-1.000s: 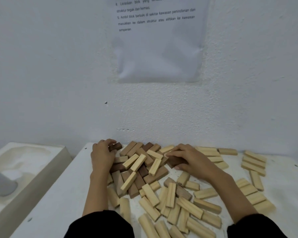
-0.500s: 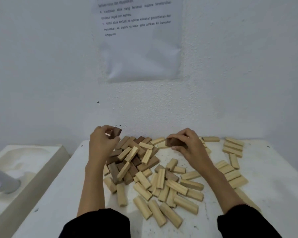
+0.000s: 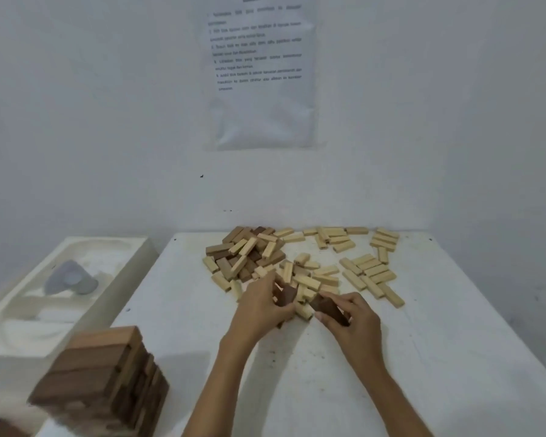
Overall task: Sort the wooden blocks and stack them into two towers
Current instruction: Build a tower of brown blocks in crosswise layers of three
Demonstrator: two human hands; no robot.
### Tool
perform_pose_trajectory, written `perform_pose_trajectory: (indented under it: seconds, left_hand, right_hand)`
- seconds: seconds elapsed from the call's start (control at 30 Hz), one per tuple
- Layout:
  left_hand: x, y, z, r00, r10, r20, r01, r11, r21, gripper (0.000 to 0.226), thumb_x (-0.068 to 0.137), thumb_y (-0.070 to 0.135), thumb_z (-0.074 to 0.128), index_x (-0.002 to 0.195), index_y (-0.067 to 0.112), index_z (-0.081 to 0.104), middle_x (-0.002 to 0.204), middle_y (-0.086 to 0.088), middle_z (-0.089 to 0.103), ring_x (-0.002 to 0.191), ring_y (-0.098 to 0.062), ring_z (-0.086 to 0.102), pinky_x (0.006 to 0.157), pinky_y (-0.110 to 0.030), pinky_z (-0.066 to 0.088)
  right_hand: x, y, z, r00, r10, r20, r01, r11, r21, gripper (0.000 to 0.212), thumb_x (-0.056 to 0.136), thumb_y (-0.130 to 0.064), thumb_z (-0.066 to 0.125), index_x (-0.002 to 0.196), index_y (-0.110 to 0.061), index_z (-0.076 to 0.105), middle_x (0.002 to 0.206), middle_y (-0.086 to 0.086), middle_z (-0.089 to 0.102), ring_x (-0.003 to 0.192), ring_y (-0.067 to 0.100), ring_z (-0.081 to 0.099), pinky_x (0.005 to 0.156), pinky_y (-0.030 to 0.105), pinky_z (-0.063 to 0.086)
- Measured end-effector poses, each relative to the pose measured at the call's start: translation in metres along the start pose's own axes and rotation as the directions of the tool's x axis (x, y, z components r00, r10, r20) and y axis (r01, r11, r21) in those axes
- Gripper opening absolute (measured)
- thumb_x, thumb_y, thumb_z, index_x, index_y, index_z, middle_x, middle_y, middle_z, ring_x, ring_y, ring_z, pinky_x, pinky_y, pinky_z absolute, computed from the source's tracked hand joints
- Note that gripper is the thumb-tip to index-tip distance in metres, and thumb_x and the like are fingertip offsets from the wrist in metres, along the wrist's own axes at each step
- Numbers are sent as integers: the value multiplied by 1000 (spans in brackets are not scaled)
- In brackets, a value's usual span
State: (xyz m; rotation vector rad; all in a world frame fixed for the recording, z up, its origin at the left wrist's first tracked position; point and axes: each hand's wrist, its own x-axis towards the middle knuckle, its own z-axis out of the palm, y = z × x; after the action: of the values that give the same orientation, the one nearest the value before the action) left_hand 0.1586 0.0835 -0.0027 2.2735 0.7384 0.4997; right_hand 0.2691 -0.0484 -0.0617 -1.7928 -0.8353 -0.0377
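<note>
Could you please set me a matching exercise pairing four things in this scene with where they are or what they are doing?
1. dark tower
2. printed sheet
3. pale blocks
4. right hand

A. hangs on the wall
B. grips a dark block
C. lie scattered on the table's far part
D. stands at the near left

Pairs: 1-D, 2-A, 3-C, 4-B.

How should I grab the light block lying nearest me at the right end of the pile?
I think it is best to pinch the light block from above across its two long sides, close to its near end. It lies flat on the table, so fingers cannot get under it, and that end pokes out past its neighbour, leaving both sides free.
</note>
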Motion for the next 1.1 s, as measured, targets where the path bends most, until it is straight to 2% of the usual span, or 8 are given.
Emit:
perform_pose_trajectory:
  seconds: [0.27, 0.37, 0.43, 0.57, 0.67, 0.73, 0.87, 1.1]
  left_hand:
    - [-81, -22, 9, 998, -57, -1, 57, 998, 24, 27, 80, 28, 70, 105, 21, 61, 100, 5, 50, 82, -11, 52, 75, -22, 45]
    - [-92, -25, 4, 998, -55, 19, 55, 998, 7, 31, 84, 32, 67, 111, 19, 61, 106, 2, 50, 85, -12, 53, 78, -20, 43]
    - [-97, -25, -3, 996, -67, 64, 67, 998, -10, 35, 85, 32, 66, 117, 19, 59, 108, 3, 50, 80, -8, 54, 74, -17, 45]
    - [-104, -25, -14, 965, -55, 256, 78, 994, -80, 66, 72, 32, 79, 129, 26, 47, 117, 7, 45, 81, -1, 56, 73, -12, 46]
    - [-111, -23, -10, 954, 5, 299, 20, 997, -80, 82, 66, 25, 85, 135, 25, 41, 125, 7, 40, 83, -1, 55, 77, -15, 48]
    - [-115, -20, -3, 963, 21, 269, -1, 997, -74, 82, 66, 23, 85, 136, 24, 42, 123, 7, 39, 85, -4, 53, 77, -14, 47]
    - [-118, -16, 11, 979, 32, 199, -21, 998, -53, 72, 69, 28, 82, 132, 26, 46, 115, 5, 40, 81, -4, 49, 70, -10, 41]
    - [-108, -7, 12, 970, 103, 221, -109, 994, 17, 63, 70, 30, 81, 125, 23, 50, 104, 6, 43, 68, -4, 48, 66, -12, 41]
  right_hand:
    - [-66, -29, -18, 987, 159, 33, -159, 987, 0, 33, 67, -22, 83, 98, -18, 72, 81, -6, 60, 71, 6, 55, 60, 8, 40]
    - [-80, -40, -14, 974, 216, 71, -215, 976, -26, 30, 70, -33, 80, 88, -12, 68, 81, -2, 64, 78, 12, 58, 64, 16, 41]
    - [-80, -45, -14, 966, 250, 61, -249, 968, -25, 33, 73, -33, 78, 94, -10, 68, 87, 1, 66, 84, 16, 58, 67, 22, 40]
    - [-68, -44, -27, 953, 289, 90, -285, 957, -49, 34, 78, -30, 74, 103, -8, 68, 90, 2, 63, 88, 18, 58, 71, 22, 38]
    - [-58, -41, -41, 931, 324, 169, -307, 944, -118, 40, 82, -26, 71, 115, -5, 63, 93, 6, 61, 85, 19, 58, 71, 28, 46]
    - [-53, -42, -50, 905, 331, 268, -291, 940, -179, 37, 88, -20, 64, 121, -5, 59, 99, 8, 62, 80, 16, 57, 64, 26, 48]
    - [-53, -41, -67, 906, 292, 307, -161, 908, -388, 24, 93, -8, 51, 108, -12, 68, 108, 5, 68, 86, 11, 59, 73, 17, 40]
    - [-69, -48, -62, 900, 251, 357, -80, 899, -430, 21, 88, -15, 57, 103, -20, 71, 100, -4, 68, 86, 6, 57, 65, 14, 41]
